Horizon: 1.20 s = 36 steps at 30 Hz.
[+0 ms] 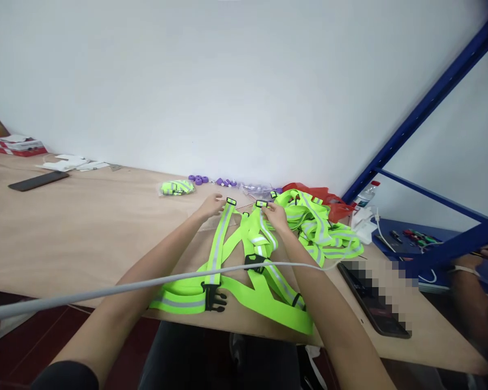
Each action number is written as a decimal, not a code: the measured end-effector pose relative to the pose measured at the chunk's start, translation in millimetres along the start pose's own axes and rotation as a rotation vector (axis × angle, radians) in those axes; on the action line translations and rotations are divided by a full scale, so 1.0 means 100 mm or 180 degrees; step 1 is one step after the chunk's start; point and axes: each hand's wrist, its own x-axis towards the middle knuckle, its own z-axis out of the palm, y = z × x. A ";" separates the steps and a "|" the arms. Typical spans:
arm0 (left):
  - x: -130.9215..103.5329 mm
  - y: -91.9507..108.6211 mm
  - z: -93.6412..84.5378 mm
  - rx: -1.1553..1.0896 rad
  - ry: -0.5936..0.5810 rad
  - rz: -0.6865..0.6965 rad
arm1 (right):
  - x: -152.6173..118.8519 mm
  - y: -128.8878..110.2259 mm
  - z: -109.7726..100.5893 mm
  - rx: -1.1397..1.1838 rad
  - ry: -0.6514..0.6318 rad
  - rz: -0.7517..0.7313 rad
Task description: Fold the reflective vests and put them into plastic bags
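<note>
A neon yellow-green harness with grey reflective stripes lies spread on the table in front of me. My left hand is at the top of its left strap, fingers closed at the black slider buckle. My right hand pinches the top of the right strap beside another black slider. A black side-release buckle with open prongs lies near the table's front edge. A second black buckle sits mid-harness. A white cable crosses in front of the harness and both forearms.
More neon straps pile up at right by a red bag. A bagged harness and purple rolls lie at the back. A phone is at right, near a blue frame. Another person's arm shows far right.
</note>
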 end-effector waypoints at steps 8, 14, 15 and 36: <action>-0.70 0.12 -0.26 0.0883 -0.0516 0.1138 | -0.39 0.23 -0.29 -0.0589 -0.0409 -0.0588; -1.82 -0.10 -0.08 0.2178 -0.1446 0.2573 | -0.60 0.63 -0.49 -0.1201 -0.0757 -0.0750; -1.96 -0.17 -0.03 0.2343 -0.1591 0.2642 | -0.59 0.70 -0.49 -0.1274 -0.0800 -0.0761; -2.19 -0.67 -0.10 0.2150 -0.1447 0.2152 | -0.86 0.21 -0.63 -0.1677 -0.0559 -0.0950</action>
